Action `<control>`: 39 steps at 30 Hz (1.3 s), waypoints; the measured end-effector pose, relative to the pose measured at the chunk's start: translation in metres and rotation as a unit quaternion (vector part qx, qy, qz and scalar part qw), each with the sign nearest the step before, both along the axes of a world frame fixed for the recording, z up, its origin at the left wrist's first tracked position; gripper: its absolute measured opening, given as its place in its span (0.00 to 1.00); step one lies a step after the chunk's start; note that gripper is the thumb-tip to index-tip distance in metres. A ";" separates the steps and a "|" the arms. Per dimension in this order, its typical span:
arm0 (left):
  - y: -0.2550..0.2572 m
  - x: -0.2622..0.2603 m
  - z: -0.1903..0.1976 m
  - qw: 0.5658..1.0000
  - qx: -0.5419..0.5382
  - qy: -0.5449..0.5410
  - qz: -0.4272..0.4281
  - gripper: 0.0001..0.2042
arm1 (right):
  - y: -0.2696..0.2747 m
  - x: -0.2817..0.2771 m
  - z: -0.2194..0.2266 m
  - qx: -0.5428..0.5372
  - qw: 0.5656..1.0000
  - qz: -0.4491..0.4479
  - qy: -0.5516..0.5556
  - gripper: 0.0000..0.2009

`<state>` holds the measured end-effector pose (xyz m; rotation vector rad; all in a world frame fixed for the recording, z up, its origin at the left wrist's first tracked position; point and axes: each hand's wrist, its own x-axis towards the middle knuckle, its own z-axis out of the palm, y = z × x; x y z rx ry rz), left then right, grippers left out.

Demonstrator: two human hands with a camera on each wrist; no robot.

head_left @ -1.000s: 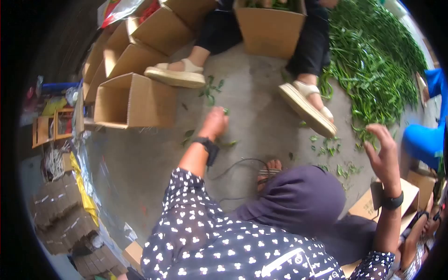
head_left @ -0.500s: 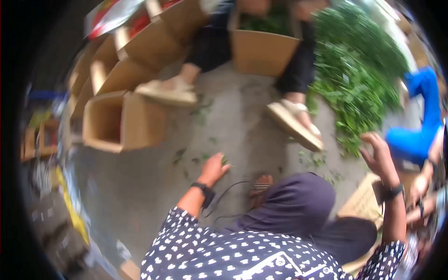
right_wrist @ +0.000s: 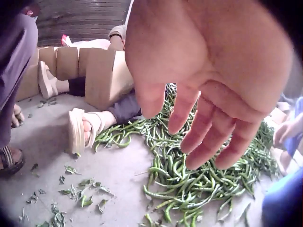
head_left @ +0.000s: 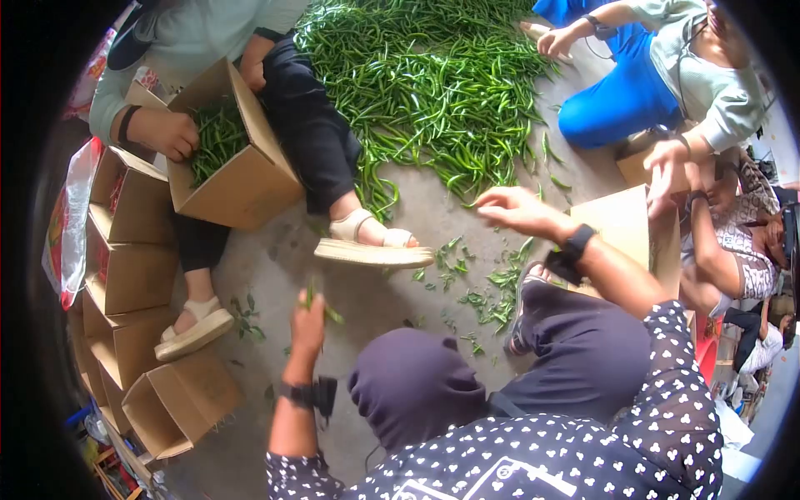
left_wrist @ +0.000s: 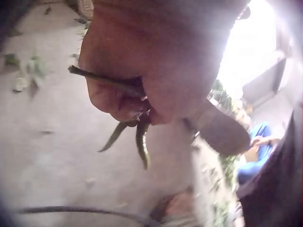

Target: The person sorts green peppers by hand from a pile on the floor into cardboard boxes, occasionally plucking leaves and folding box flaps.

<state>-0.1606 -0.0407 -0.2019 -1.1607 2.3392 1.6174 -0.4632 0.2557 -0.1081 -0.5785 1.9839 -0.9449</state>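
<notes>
My left hand (head_left: 308,327) holds a few green chili peppers (left_wrist: 142,144) in curled fingers above the concrete floor; their tips and a stem poke out of the grip in the left wrist view. With fingers spread and loosely bent, my right hand (head_left: 527,213) hovers at the near edge of a big heap of green chili peppers (head_left: 433,108). Its palm (right_wrist: 203,61) shows bare in the right wrist view. Across from me, another person's hand (head_left: 167,133) reaches into a cardboard box (head_left: 242,187) partly filled with green chilies.
Open cardboard boxes (head_left: 137,271) stand in a row at the left. Leaf scraps (head_left: 500,292) litter the floor before my knees. The seated person's sandal (head_left: 375,242) sits near the heap. Another person in blue trousers (head_left: 625,108) crouches at the right beside a carton (head_left: 617,225).
The head view has swung to the right, bringing the heap to the middle and more people into sight. Chilies now show plainly in my left hand; my right hand stays extended near the heap.
</notes>
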 end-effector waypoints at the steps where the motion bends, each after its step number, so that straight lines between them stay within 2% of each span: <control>1: 0.002 -0.035 0.011 0.993 -0.050 0.111 0.008 0.14 | -0.020 0.009 0.003 -0.013 0.997 -0.021 -0.079 0.21; 3: 0.008 -0.105 0.049 0.975 0.064 0.209 -0.042 0.13 | -0.051 0.022 0.003 -0.076 0.971 -0.037 -0.223 0.28; 5: 0.028 -0.167 0.074 0.966 0.030 0.223 -0.127 0.13 | -0.076 0.030 -0.002 -0.167 0.928 -0.062 -0.328 0.31; 6: 0.038 -0.193 0.056 0.959 0.019 0.250 -0.134 0.13 | -0.085 0.032 -0.001 -0.222 0.904 -0.071 -0.357 0.30; 7: 0.054 -0.211 0.059 0.954 -0.054 0.246 -0.163 0.14 | -0.093 0.029 -0.003 -0.256 0.888 -0.072 -0.375 0.27; 8: 0.071 -0.229 0.074 0.943 -0.128 0.242 -0.188 0.14 | -0.095 0.025 -0.002 -0.286 0.866 -0.115 -0.394 0.23; 9: 0.083 -0.240 0.089 0.916 -0.260 0.201 -0.232 0.15 | -0.094 0.020 -0.001 -0.315 0.840 -0.157 -0.414 0.19; 10: 0.086 -0.252 0.093 0.934 -0.214 0.136 -0.251 0.20 | -0.087 0.008 -0.002 -0.303 0.831 -0.163 -0.437 0.16; 11: 0.089 -0.256 0.088 0.934 -0.220 0.130 -0.248 0.20 | -0.078 -0.005 -0.001 -0.291 0.822 -0.167 -0.460 0.13; 12: 0.092 -0.257 0.080 0.926 -0.188 0.174 -0.277 0.24 | -0.072 -0.014 -0.003 -0.290 0.816 -0.208 -0.454 0.11; 13: 0.092 -0.256 0.073 0.915 -0.154 0.216 -0.304 0.29 | -0.063 -0.024 -0.013 -0.291 0.813 -0.201 -0.462 0.11; 14: 0.090 -0.254 0.071 0.912 -0.119 0.171 -0.353 0.34 | -0.050 -0.036 -0.031 -0.241 0.864 -0.191 -0.400 0.12; 15: 0.091 -0.248 0.070 0.904 -0.133 0.163 -0.372 0.34 | -0.037 -0.047 -0.051 -0.191 0.906 -0.177 -0.335 0.12; 17: 0.085 -0.237 0.062 0.943 -0.061 0.042 -0.325 0.33 | -0.005 -0.069 -0.088 -0.168 0.935 -0.209 -0.233 0.11; 18: 0.081 -0.231 0.056 0.964 -0.015 -0.004 -0.266 0.33 | 0.017 -0.083 -0.096 -0.066 0.976 -0.196 -0.065 0.13; 19: 0.074 -0.225 0.050 0.977 0.030 -0.048 -0.205 0.32 | 0.042 -0.099 -0.134 0.003 0.966 -0.214 0.141 0.16; 20: 0.063 -0.223 0.046 0.974 -0.014 -0.103 -0.203 0.30 | 0.062 -0.102 -0.112 0.048 0.950 -0.271 0.150 0.17; 21: 0.059 -0.224 0.052 0.964 -0.081 -0.148 -0.207 0.28 | 0.087 -0.115 -0.136 0.173 0.926 -0.293 0.165 0.16; 22: 0.050 -0.225 0.048 0.965 -0.100 -0.147 -0.195 0.28 | 0.107 -0.121 -0.131 0.163 0.927 -0.317 0.119 0.15; 23: 0.047 -0.229 0.048 0.965 -0.118 -0.144 -0.185 0.29 | 0.118 -0.122 -0.143 0.200 0.891 -0.391 0.114 0.15; 25: 0.035 -0.240 0.039 0.971 -0.127 -0.152 -0.135 0.29 | 0.128 -0.121 -0.163 0.230 0.879 -0.406 0.095 0.14; 27: 0.023 -0.262 0.032 0.976 -0.105 -0.173 -0.078 0.30 | 0.123 -0.116 -0.181 0.186 0.851 -0.491 -0.004 0.14; 28: 0.033 -0.275 0.050 0.977 -0.089 -0.190 -0.037 0.31 | 0.117 -0.114 -0.176 0.163 0.866 -0.473 -0.014 0.14; 30: 0.037 -0.292 0.041 0.973 -0.101 -0.202 -0.041 0.32 | 0.106 -0.110 -0.179 0.109 0.863 -0.492 -0.041 0.14; 31: 0.035 -0.303 0.031 0.971 -0.110 -0.211 -0.039 0.33 | 0.101 -0.110 -0.164 0.090 0.860 -0.497 -0.075 0.14; 32: 0.028 -0.312 0.014 0.960 -0.146 -0.224 -0.084 0.34 | 0.104 -0.113 -0.166 0.090 0.862 -0.485 -0.119 0.14; 33: 0.023 -0.321 -0.005 0.960 -0.113 -0.238 -0.095 0.35 | 0.108 -0.114 -0.167 0.089 0.856 -0.496 -0.118 0.14; 36: 0.032 -0.352 -0.024 0.943 -0.187 -0.210 -0.179 0.35 | 0.120 -0.118 -0.175 0.048 0.843 -0.496 -0.204 0.17; 37: 0.035 -0.366 -0.023 0.943 -0.186 -0.206 -0.181 0.35 | 0.120 -0.120 -0.171 0.057 0.844 -0.494 -0.199 0.17; 39: 0.031 -0.397 -0.019 0.942 -0.255 -0.124 -0.178 0.36 | 0.118 -0.128 -0.168 0.074 0.843 -0.481 -0.228 0.19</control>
